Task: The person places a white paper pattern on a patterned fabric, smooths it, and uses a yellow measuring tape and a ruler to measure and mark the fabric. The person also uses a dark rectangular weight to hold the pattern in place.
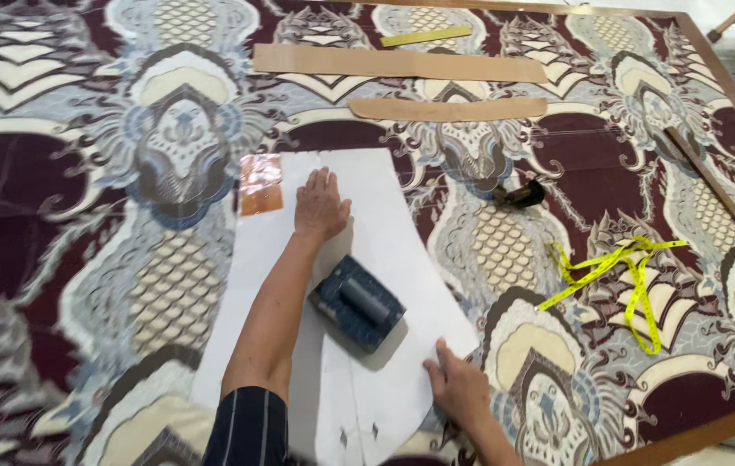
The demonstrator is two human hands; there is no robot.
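Note:
A large white paper pattern piece [384, 259] lies on patterned fabric [82, 173] spread over a table. My left hand [320, 205] rests flat on the paper near its far end, fingers together and holding nothing. My right hand [458, 387] presses down on the paper's near right edge. Between the two hands a dark blue block-shaped weight [359, 302] sits on the paper. A small orange translucent sheet [261, 183] lies at the paper's far left corner.
Two tan cardboard strips [397, 64] [447, 109] and a yellow ruler [426, 36] lie at the far side. A small black tool [520, 195] and a yellow measuring tape [626, 280] lie to the right. A wooden stick [721, 198] runs along the table's right edge [695, 436].

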